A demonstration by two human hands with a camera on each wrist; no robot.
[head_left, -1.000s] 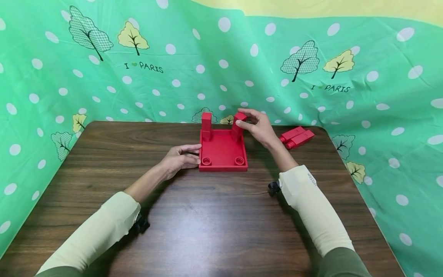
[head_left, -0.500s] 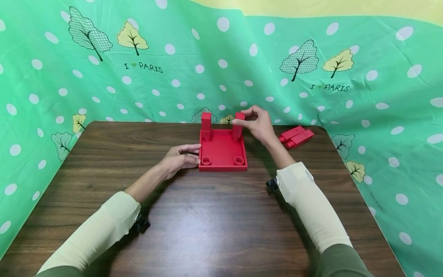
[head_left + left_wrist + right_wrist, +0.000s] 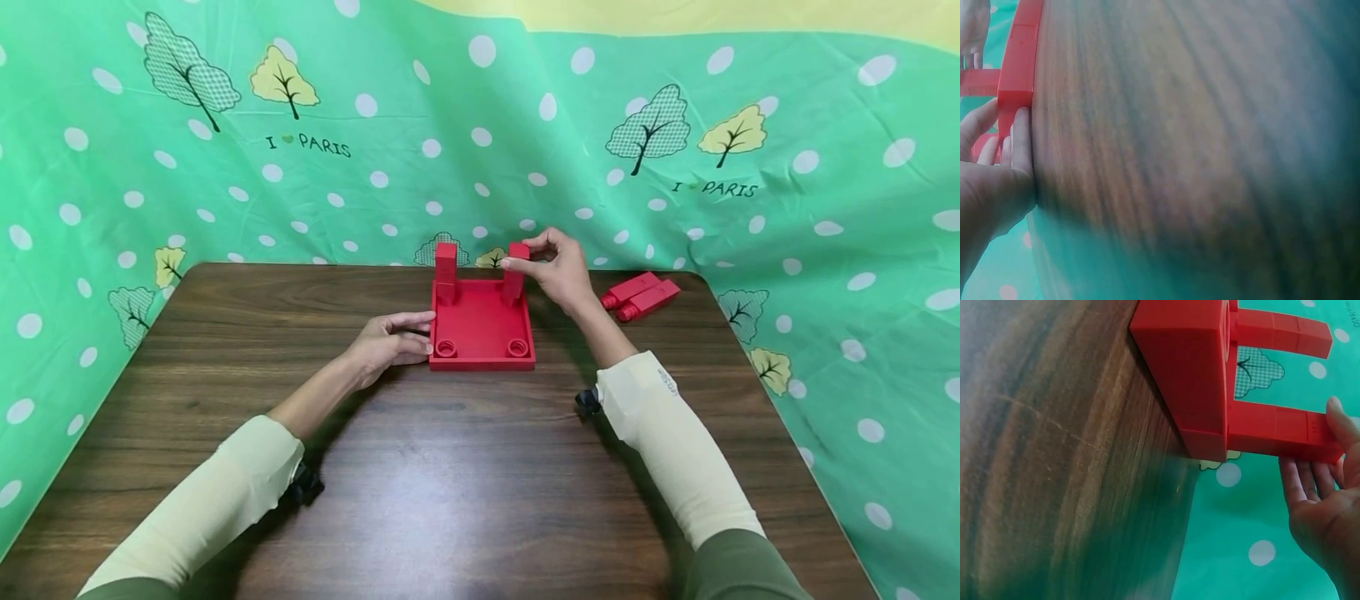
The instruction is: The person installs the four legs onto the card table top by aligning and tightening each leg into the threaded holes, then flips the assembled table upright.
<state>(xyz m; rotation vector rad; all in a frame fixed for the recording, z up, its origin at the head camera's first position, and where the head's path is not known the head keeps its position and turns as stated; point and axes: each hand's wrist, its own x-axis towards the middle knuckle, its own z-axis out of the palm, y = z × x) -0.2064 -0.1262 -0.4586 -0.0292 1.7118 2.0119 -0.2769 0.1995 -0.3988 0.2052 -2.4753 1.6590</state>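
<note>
A red square table top [image 3: 480,329] lies on the table, its raised rim facing up and round threaded sockets showing at its near corners. Two red table legs rise from the far corners. My right hand [image 3: 558,267] pinches the upper end of the right table leg [image 3: 515,279] between thumb and fingers; the right wrist view shows this leg [image 3: 1279,428] reaching the top's corner. The left table leg [image 3: 446,275] stands upright by itself. With extended fingers, my left hand [image 3: 386,346] touches the left side of the table top, seen close up in the left wrist view.
Two more red table legs [image 3: 643,297] lie side by side to the right, their threaded ends pointing left. The dark wooden table [image 3: 420,483] ends at a green dotted cloth [image 3: 480,167] behind. Black wrist cameras [image 3: 588,402] sit on pale sleeves.
The right table leg, tilted slightly to the right a second ago, now stands upright. My right hand has shifted a little left with it. My left hand stays in place.
</note>
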